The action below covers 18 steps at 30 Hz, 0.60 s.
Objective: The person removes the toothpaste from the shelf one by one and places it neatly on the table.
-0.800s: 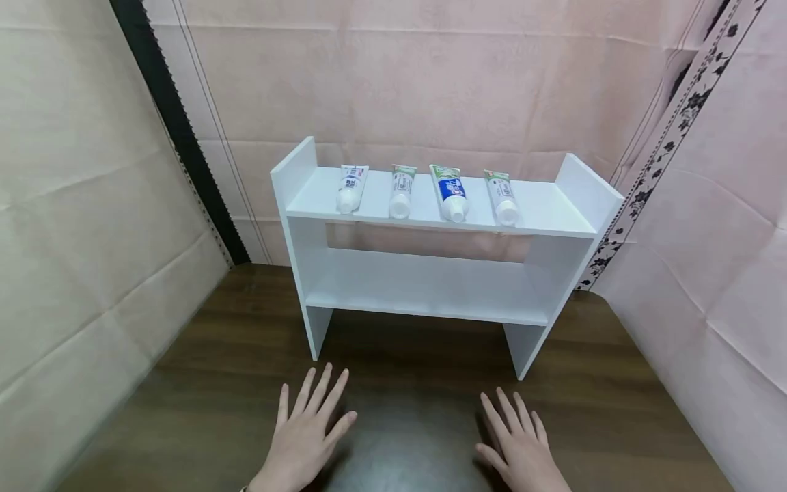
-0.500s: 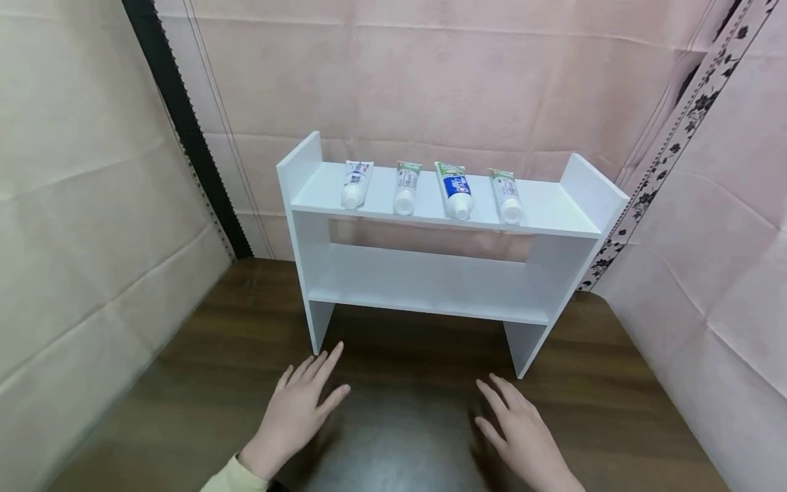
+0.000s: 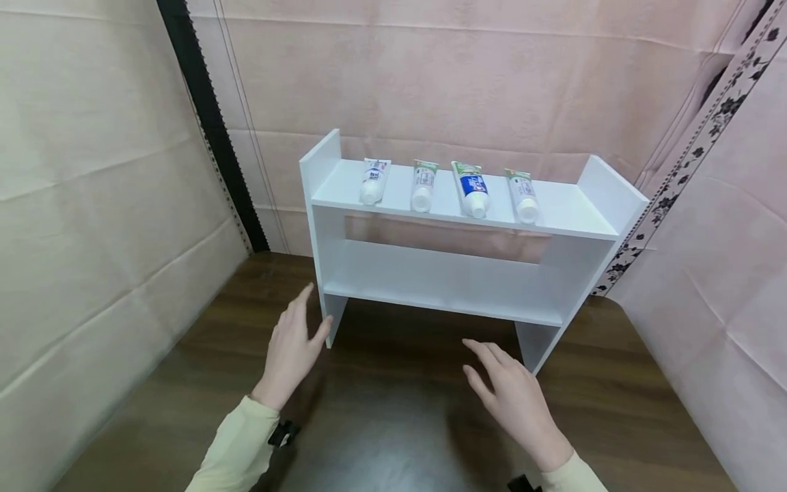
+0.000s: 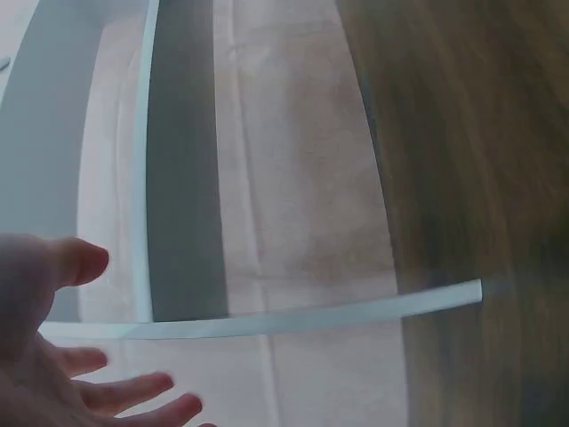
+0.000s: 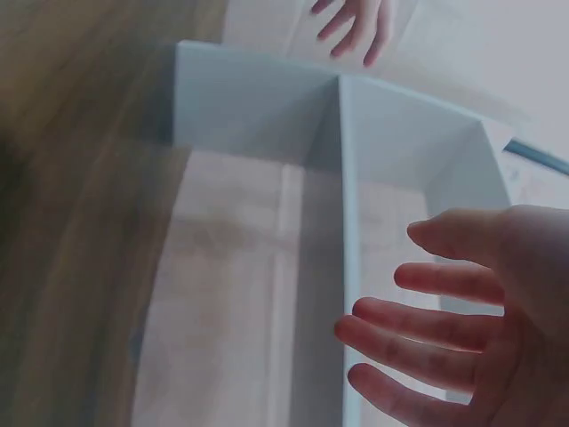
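Note:
A white two-tier shelf (image 3: pixel 443 265) stands on the dark wooden table. Toothpaste tubes lie in a row on its top board, caps toward me: a white one (image 3: pixel 375 181) at the left, a slimmer white and green one (image 3: pixel 423 186), a blue and green one (image 3: pixel 472 190), and another white and green one (image 3: pixel 522 197) at the right. My left hand (image 3: pixel 291 348) hovers beside the shelf's left side panel, thumb apart from the fingers, holding nothing. Before the lower right of the shelf, my right hand (image 3: pixel 513 393) is raised above the table with fingers spread, also holding nothing.
Light cloth walls (image 3: pixel 104 205) enclose the table (image 3: pixel 393 424) on the left, back and right. A black strip (image 3: pixel 215 123) runs down the back left corner, and a floral band (image 3: pixel 695 150) down the right one. The lower board (image 3: pixel 443 280) sits under the tubes.
Both hands have lifted off near the table and moved forward toward the shelf, the left one further, up beside the left panel. The head view has shifted slightly left. The tubes lie as before.

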{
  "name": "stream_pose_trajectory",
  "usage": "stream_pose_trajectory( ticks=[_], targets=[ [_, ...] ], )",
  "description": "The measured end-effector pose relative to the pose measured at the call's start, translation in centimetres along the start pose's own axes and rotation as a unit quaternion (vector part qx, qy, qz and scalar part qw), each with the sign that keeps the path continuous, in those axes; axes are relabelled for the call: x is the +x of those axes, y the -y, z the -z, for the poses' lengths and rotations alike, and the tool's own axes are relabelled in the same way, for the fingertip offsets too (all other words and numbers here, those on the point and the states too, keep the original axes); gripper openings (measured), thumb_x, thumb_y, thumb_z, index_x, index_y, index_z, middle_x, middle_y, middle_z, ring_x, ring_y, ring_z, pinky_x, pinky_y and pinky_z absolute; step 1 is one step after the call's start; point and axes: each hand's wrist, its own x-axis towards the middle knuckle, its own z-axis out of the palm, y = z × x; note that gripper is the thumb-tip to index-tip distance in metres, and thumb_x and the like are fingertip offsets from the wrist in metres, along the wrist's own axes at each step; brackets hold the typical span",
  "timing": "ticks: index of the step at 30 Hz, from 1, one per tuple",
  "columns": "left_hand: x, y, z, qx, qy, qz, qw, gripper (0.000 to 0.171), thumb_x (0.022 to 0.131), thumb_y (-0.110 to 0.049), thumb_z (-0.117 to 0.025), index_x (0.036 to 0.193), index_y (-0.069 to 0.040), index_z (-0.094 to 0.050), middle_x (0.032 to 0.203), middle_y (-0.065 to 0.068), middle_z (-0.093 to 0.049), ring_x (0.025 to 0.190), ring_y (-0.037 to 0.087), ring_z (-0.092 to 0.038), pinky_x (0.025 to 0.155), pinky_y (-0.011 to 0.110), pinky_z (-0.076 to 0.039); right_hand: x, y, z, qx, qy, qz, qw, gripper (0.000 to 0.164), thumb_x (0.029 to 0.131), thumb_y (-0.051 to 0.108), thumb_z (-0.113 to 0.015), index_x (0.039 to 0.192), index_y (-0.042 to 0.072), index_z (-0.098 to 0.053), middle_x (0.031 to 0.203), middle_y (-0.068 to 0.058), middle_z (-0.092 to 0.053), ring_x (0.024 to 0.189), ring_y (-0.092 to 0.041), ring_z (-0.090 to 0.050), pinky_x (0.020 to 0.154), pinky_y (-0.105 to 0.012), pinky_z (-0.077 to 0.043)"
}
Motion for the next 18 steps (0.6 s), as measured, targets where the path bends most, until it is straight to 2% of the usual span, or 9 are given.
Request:
stream_pose_trajectory(
  ticks=[4, 7, 12, 18],
  targets=[
    [1.5, 0.4, -0.9, -0.078, 0.019, 0.026, 0.9964, 0.079, 0.098, -0.034, -0.054, 0.157, -0.016, -0.004, 0.160, 0.019, -0.019, 0.143, 0.041, -0.026, 0.111, 0.062, -0.028, 1.8, 1.6, 0.3, 0.013, -0.011, 0.034, 0.999, 0.041, 0.090, 0.022, -0.069, 0.130, 0.017, -0.059, 0.115, 0.000, -0.066, 0.096, -0.017, -0.066, 0.071, -0.034, -0.053],
    [2.4, 0.2, -1.5, -0.134, 0.025, 0.030, 0.9902, 0.082, 0.099, -0.038, -0.052, 0.157, -0.025, 0.004, 0.163, 0.014, -0.011, 0.147, 0.037, -0.021, 0.112, 0.061, -0.028, 3.3, 2.6, 0.6, 0.020, -0.029, 0.068, 0.997, 0.044, 0.089, 0.021, -0.069, 0.131, 0.015, -0.058, 0.120, -0.003, -0.063, 0.104, -0.021, -0.064, 0.077, -0.038, -0.054],
    [3.6, -0.7, -2.1, -0.190, 0.013, 0.037, 0.9810, 0.083, 0.098, -0.043, -0.052, 0.153, -0.038, 0.011, 0.159, 0.015, -0.021, 0.141, 0.037, -0.034, 0.108, 0.062, -0.033, 6.1, 4.1, 1.5, 0.044, -0.062, 0.116, 0.990, 0.046, 0.088, 0.017, -0.071, 0.132, 0.011, -0.057, 0.128, -0.011, -0.059, 0.113, -0.027, -0.060, 0.089, -0.044, -0.052],
    [4.4, -1.4, -2.7, -0.215, -0.007, 0.064, 0.9745, 0.082, 0.098, -0.036, -0.053, 0.154, -0.035, 0.007, 0.153, 0.018, -0.031, 0.135, 0.038, -0.041, 0.106, 0.062, -0.035, 9.7, 5.8, 2.4, 0.079, -0.072, 0.138, 0.985, 0.046, 0.091, 0.015, -0.067, 0.134, 0.010, -0.053, 0.136, -0.013, -0.053, 0.125, -0.029, -0.052, 0.103, -0.046, -0.046]
  ],
)
